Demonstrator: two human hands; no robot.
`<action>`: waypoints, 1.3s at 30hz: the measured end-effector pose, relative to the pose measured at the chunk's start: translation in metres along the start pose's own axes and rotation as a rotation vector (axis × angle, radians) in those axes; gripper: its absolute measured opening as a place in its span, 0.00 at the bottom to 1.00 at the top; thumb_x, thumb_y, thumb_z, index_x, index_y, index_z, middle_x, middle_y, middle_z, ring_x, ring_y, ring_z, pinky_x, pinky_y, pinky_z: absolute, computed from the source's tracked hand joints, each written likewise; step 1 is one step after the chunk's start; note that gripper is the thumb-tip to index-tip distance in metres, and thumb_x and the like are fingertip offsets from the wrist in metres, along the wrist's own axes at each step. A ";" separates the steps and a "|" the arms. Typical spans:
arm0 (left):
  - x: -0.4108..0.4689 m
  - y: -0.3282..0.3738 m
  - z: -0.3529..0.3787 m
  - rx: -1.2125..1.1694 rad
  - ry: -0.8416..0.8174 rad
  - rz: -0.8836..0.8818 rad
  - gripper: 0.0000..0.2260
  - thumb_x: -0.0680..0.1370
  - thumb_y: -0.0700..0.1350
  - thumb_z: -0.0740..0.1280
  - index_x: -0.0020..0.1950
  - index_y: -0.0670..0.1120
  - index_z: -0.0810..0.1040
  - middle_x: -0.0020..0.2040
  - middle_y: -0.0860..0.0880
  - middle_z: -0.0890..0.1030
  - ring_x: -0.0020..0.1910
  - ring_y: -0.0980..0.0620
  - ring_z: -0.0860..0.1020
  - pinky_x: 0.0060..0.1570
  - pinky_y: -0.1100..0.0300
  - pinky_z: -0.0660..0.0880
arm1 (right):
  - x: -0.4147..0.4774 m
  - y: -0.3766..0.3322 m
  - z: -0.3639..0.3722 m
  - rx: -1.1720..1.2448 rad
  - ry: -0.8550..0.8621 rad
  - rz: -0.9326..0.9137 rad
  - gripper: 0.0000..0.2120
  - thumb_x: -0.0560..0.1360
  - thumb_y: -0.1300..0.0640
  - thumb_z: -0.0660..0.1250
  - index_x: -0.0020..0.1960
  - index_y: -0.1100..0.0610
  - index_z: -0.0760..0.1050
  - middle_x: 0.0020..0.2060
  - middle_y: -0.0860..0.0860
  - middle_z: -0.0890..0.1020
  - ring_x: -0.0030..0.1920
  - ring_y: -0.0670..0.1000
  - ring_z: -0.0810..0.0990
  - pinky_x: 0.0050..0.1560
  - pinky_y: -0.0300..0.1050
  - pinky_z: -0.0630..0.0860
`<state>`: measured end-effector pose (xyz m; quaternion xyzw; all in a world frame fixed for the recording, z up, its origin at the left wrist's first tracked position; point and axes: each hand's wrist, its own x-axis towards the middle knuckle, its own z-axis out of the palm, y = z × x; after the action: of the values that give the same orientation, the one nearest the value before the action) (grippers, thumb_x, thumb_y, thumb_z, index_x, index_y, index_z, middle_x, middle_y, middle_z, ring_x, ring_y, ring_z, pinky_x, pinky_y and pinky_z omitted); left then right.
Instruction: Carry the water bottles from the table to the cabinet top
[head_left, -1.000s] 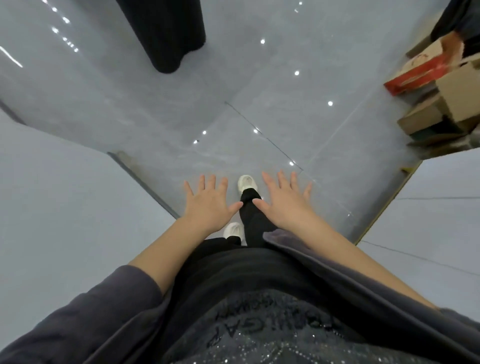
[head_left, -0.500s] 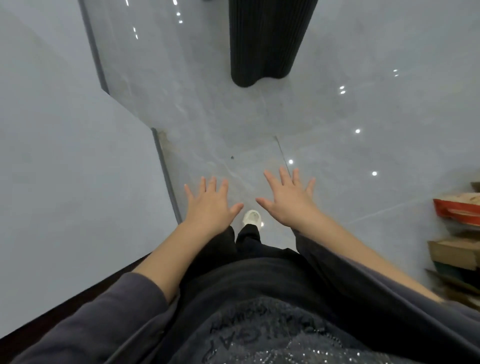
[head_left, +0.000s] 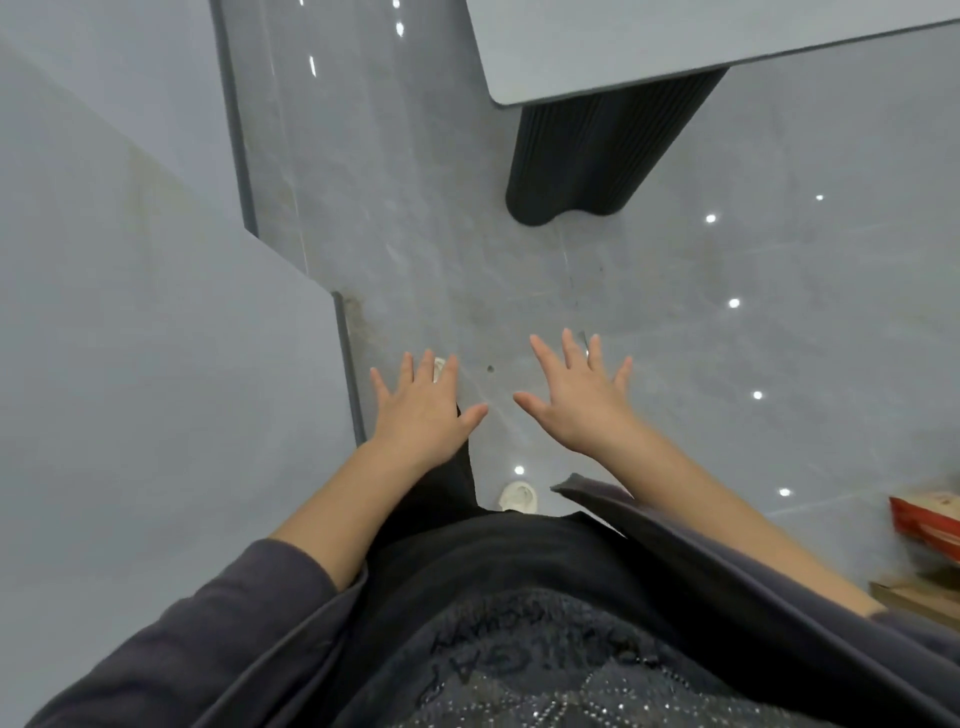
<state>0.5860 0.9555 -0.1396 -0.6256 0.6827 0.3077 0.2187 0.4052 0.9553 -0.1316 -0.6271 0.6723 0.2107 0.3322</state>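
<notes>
No water bottle is in view. My left hand (head_left: 423, 410) and my right hand (head_left: 579, 397) are held out in front of me, palms down, fingers spread, both holding nothing. They hover over the glossy grey floor. A corner of a grey table top (head_left: 675, 47) shows at the upper right, and nothing stands on the part I can see. It rests on a dark ribbed pedestal (head_left: 597, 156). The cabinet top is not visible.
A grey wall (head_left: 130, 338) with a jutting corner runs down the left, close beside my left hand. Red and brown cardboard boxes (head_left: 930, 525) lie on the floor at the right edge. My white shoes (head_left: 517, 496) show below my hands.
The view has swung right and forward: the table top has come into sight above the pedestal, and the boxes have slid to the lower right. Both hands stay spread and hold nothing.
</notes>
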 end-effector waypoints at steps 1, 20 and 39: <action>0.013 -0.006 -0.014 0.011 -0.003 0.011 0.34 0.79 0.65 0.53 0.80 0.51 0.48 0.81 0.45 0.49 0.79 0.43 0.44 0.73 0.35 0.42 | 0.011 -0.007 -0.011 0.010 0.001 0.010 0.35 0.80 0.35 0.52 0.81 0.44 0.41 0.81 0.54 0.43 0.79 0.62 0.38 0.74 0.71 0.39; 0.193 -0.088 -0.219 0.037 0.011 0.005 0.34 0.80 0.65 0.51 0.80 0.51 0.47 0.81 0.45 0.48 0.79 0.42 0.44 0.74 0.35 0.43 | 0.195 -0.124 -0.186 0.092 0.062 -0.023 0.36 0.80 0.36 0.54 0.81 0.44 0.41 0.81 0.53 0.42 0.79 0.62 0.37 0.73 0.71 0.38; 0.388 -0.123 -0.427 0.017 0.008 -0.134 0.34 0.80 0.66 0.51 0.80 0.51 0.47 0.81 0.45 0.49 0.79 0.43 0.44 0.73 0.36 0.41 | 0.405 -0.196 -0.392 -0.012 0.058 -0.171 0.36 0.81 0.36 0.53 0.81 0.46 0.41 0.81 0.56 0.43 0.79 0.63 0.38 0.74 0.69 0.40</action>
<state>0.6977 0.3764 -0.1175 -0.6692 0.6427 0.2843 0.2414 0.5298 0.3713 -0.1224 -0.6901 0.6244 0.1672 0.3256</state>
